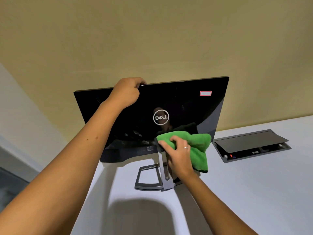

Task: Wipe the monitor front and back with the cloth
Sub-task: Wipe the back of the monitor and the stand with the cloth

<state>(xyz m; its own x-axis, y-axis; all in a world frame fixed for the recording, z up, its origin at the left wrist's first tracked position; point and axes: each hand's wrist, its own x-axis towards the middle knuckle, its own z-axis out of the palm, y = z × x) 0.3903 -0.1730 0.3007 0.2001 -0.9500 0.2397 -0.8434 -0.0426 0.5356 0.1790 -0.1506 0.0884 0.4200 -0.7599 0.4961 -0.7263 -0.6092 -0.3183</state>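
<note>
Two bare forearms reach up from the near edge across one white desk (254, 192). One right hand (177, 153), with one ring on a finger, has its fingers curled into one green cloth (198, 146) and holds it bunched against the lower back of the monitor (169, 106), just above the single grey stand (162, 173). One monitor stands with its glossy black back toward us; one round silver logo at its middle reads "DELL". At two o'clock from the logo sits one small red-bordered sticker (205, 93), its writing too blurred to read. One left hand (127, 94) grips the monitor's top edge at eleven o'clock, fingers hooked over it. At three o'clock, one grey desk socket box (250, 145) lies open, lid raised. Behind stands one beige wall (152, 39).
</note>
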